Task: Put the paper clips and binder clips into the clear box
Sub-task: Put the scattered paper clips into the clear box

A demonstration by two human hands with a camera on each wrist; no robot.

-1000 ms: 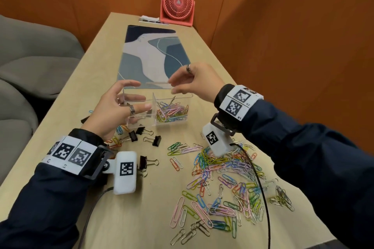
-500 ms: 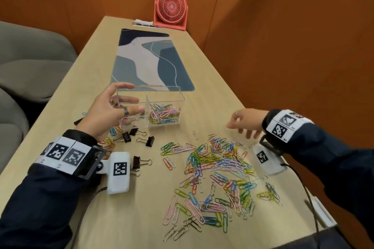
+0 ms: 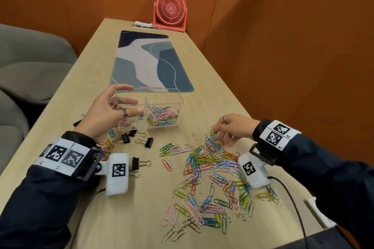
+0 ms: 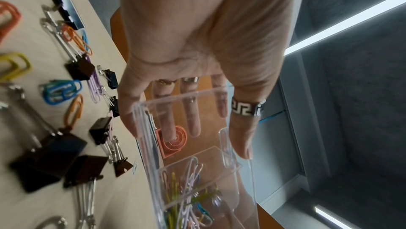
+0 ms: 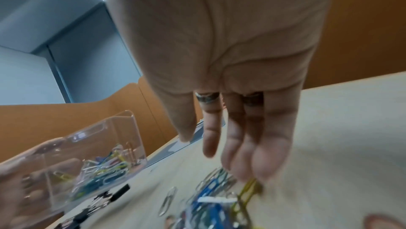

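Head view: right hand (image 3: 232,128) reaches palm-down, fingers over paper clips (image 3: 212,159).

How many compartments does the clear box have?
2: the left compartment, at the end where the left hand grips the clear box, and the right compartment, holding paper clips.

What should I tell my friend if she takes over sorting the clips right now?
Left hand: grips the clear box at its left end, box on the table.
Right hand: fingers straight, reaching down onto the loose paper clips; nothing picked up yet.
Done: some paper clips lie in the box's right compartment; the left one looks empty.
Left: most paper clips, plus all the black binder clips lying in front of the box.
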